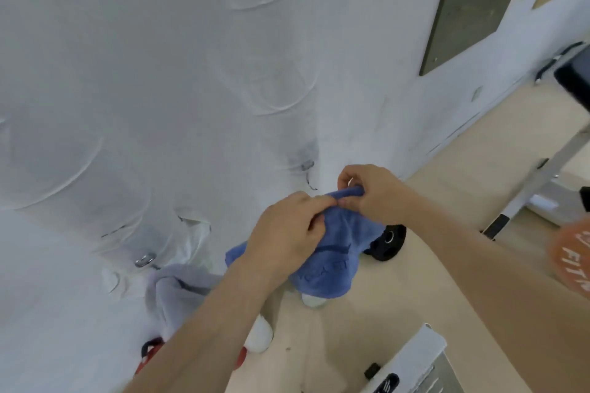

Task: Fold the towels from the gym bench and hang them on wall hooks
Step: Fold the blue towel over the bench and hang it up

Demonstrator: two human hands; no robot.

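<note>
A blue towel (335, 262) hangs bunched between both hands, close to the white wall. My left hand (284, 233) grips its upper fold from the left. My right hand (373, 190) pinches the top edge, just right of a metal wall hook (308, 166). A second metal hook (145, 260) sits lower left on the wall. A pale lilac-grey towel (178, 293) hangs below that second hook, partly hidden by my left forearm.
A black weight plate (388, 241) lies on the light wood floor by the wall. White metal frame legs (523, 191) stand at right, more white equipment (415, 364) at bottom right. Red handles (148, 354) and a white object (260, 337) sit low by the wall.
</note>
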